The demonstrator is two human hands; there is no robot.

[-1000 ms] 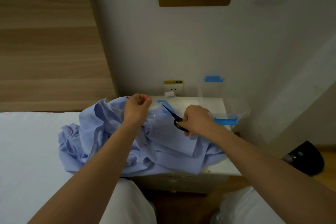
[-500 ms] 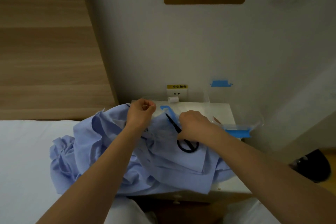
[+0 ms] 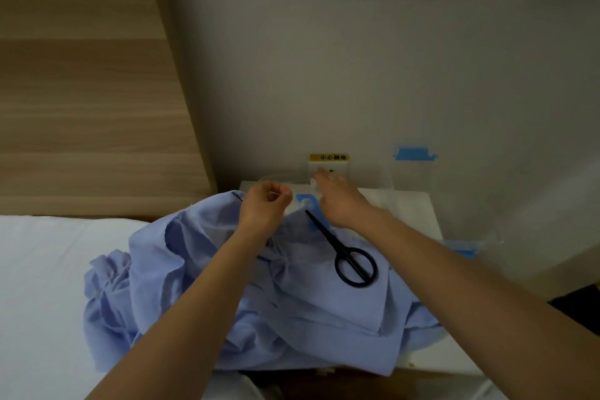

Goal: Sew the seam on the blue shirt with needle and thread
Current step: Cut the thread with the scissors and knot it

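The crumpled blue shirt (image 3: pixel 292 302) lies over the white nightstand (image 3: pixel 418 208) and the edge of the bed. My left hand (image 3: pixel 264 204) is curled in a fist above the shirt's far edge and pinches something thin between thumb and forefinger, apparently the needle. My right hand (image 3: pixel 337 201) stretches to the back of the nightstand, its fingertips gathered on a small white thread spool (image 3: pixel 314 181) just under the wall socket. Black scissors (image 3: pixel 352 258) lie loose on the shirt, blades pointing up-left.
A clear plastic box with blue clips (image 3: pixel 464 248) stands on the nightstand's right side, with its lid (image 3: pixel 414 154) against the wall. The socket with a yellow label (image 3: pixel 328 157) is straight ahead. White bedding (image 3: pixel 42 286) is at the left, below a wooden headboard (image 3: pixel 81 91).
My right hand laid the scissors down on the shirt and reached forward to the spool by the socket. My left hand kept its grip in place.
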